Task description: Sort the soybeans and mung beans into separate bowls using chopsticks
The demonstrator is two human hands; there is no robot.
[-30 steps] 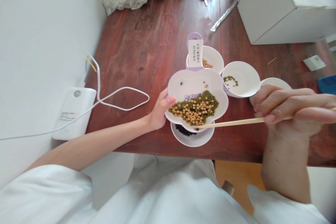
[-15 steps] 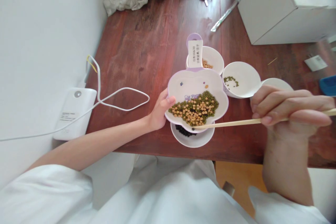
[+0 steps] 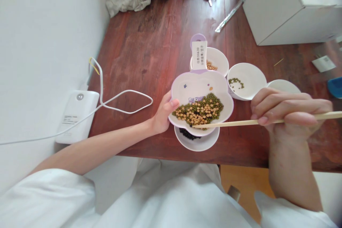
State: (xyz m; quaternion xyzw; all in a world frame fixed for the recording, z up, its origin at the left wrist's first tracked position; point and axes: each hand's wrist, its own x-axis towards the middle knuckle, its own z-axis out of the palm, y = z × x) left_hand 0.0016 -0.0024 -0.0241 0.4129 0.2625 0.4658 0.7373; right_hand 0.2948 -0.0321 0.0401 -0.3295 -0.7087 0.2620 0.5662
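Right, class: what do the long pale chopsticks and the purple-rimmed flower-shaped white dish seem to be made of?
The chopsticks look like bare wood or bamboo: matte, straw-coloured. The dish looks like glazed ceramic or melamine: smooth, shiny; cannot tell which.

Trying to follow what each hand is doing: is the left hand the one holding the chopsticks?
No, the chopsticks are in the right hand, while the left hand holds the edge of the flower-shaped plate.

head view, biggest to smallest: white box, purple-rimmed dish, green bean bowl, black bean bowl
White box first, then the purple-rimmed dish; the bowl of green beans and the bowl of black beans look too alike to rank, the dish hiding part of the latter.
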